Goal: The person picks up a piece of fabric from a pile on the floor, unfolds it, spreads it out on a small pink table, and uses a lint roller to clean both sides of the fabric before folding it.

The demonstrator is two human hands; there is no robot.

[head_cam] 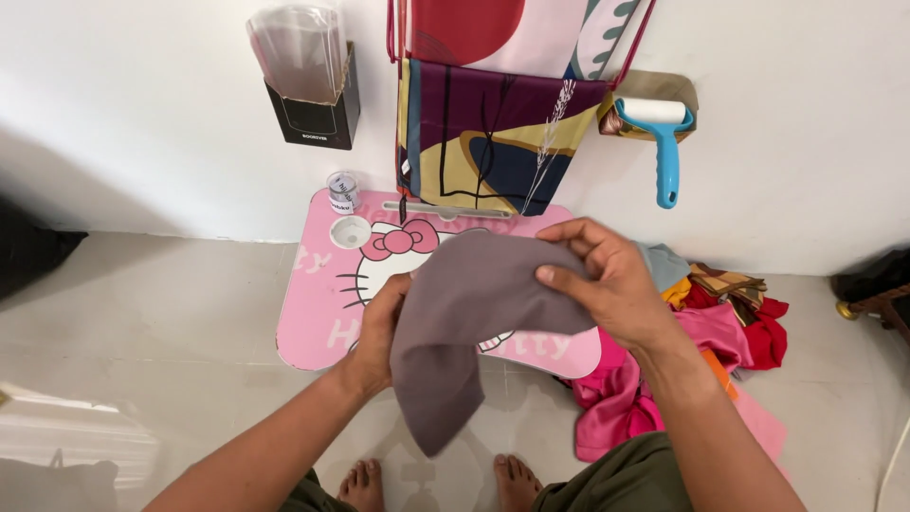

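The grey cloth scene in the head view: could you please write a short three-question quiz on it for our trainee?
1. True or false: both hands grip the grey cloth.
2. Where does the pile of pink and red fabrics lie? A) on the pink table B) on the floor, on the person's right C) in the wall holder
3. What blue-handled tool hangs on the wall?

Key: 1 true: left hand and right hand hold it. 2 B. 3 lint roller.

Pale tiled floor (pixel 161 313) at nine o'clock lies open. At three o'clock a heap of pink, red and orange cloths (pixel 706 351) blocks passage. At twelve, a small clear jar (pixel 342 192) and patterned hanging fabric (pixel 483 142) crowd the pink cartoon-printed low table (pixel 313 322).
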